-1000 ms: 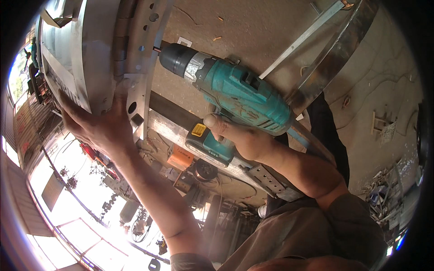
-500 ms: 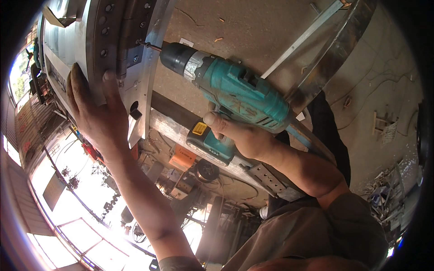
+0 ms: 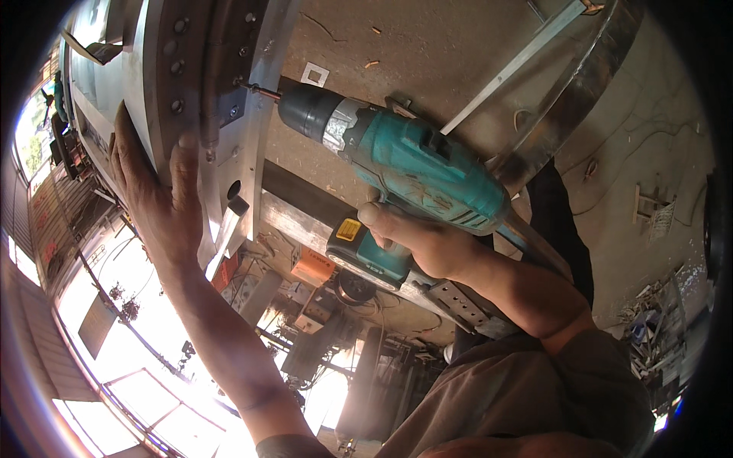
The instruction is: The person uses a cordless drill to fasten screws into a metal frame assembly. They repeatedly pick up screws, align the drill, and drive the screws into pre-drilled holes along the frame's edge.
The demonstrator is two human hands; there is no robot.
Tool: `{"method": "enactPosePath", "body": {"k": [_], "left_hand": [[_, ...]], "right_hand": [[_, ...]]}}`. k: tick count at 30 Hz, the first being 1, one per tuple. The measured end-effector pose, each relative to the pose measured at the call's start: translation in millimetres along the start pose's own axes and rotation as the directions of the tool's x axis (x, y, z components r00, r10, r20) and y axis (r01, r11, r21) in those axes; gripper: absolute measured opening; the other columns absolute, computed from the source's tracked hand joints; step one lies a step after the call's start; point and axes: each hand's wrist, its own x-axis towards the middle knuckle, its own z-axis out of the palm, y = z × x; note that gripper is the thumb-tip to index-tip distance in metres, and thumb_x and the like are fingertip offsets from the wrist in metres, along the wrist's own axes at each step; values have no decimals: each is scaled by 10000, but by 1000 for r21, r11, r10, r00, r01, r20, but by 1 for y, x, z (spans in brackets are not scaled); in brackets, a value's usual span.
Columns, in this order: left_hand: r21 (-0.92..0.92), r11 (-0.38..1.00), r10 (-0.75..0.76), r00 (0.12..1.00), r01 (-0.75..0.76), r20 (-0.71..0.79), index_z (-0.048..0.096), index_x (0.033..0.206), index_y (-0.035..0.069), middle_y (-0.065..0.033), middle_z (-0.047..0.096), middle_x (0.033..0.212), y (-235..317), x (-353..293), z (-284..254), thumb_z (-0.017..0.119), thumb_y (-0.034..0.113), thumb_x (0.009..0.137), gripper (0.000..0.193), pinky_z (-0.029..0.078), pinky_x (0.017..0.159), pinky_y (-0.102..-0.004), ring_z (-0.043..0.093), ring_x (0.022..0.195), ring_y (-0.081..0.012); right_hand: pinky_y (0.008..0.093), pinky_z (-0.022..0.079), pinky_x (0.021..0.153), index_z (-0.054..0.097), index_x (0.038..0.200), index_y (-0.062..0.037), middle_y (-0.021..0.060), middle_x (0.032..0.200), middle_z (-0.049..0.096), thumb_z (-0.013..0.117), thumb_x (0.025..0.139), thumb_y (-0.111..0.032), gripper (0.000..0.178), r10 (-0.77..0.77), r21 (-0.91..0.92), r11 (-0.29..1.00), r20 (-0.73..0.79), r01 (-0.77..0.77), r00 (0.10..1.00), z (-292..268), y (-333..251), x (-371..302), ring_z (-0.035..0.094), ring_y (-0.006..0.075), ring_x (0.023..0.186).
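My right hand (image 3: 412, 237) is wrapped round the handle of a teal and black cordless drill (image 3: 435, 172), held sideways and pointing left. Its bit (image 3: 263, 92) reaches a screw at the edge of a dark hinge plate (image 3: 231, 108). That plate, dotted with several screws and holes, lies on a metal panel (image 3: 131, 72) at the upper left. Against this panel's edge, below the hinge, rests my left hand (image 3: 164, 202), its thumb and fingers apart and nothing held. A battery pack (image 3: 366, 252) with a yellow label sits at the drill's base.
A long steel beam (image 3: 294, 217) runs beneath the drill. A curved metal bar (image 3: 573, 99) and a thin light strip (image 3: 511, 69) stand at the upper right. An orange box (image 3: 311, 265) is on the floor below, with scrap pieces (image 3: 657, 317) heaped at far right.
The whole view has shifted slightly. The drill appears a little farther right and lower, its bit still at the hinge plate. My left forearm has swung a bit left.
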Motion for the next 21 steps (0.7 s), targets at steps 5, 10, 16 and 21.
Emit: {"method": "enactPosePath", "body": {"k": [5,10,16,21], "left_hand": [[-28,999,25,1000,-26,-18,402,1542,48,-224,459,1517,0,1,0,592,649,924,882,344,1158,-567,392,1431,-445],[5,1000,12,1000,-12,-16,413,1536,40,-205,462,1536,3,-1,-2,630,562,935,825,332,1170,-569,384,1443,-448],[-16,1000,5,1000,-5,-12,410,1539,43,-191,457,1547,7,-1,-2,651,482,943,778,322,1182,-546,375,1455,-433],[-25,1000,-5,1000,5,0,408,1541,42,-192,447,1555,11,-1,-4,660,440,950,755,307,1189,-533,361,1466,-427]], "right_hand": [[257,438,612,616,881,-70,-19,655,574,672,990,-208,185,-147,-25,989,-90,146,985,6,-5,0,524,69,606],[257,432,600,603,793,-84,-24,653,566,668,992,-196,238,-5,34,999,-78,8,997,3,-12,-3,521,72,599],[270,443,581,617,811,-86,-23,669,571,672,992,-217,230,-74,-51,996,-60,71,995,-3,-19,0,530,78,608],[280,465,591,646,858,-88,-15,685,586,696,978,-245,204,-143,-123,983,-81,133,986,-4,-23,-1,548,92,621]]}}
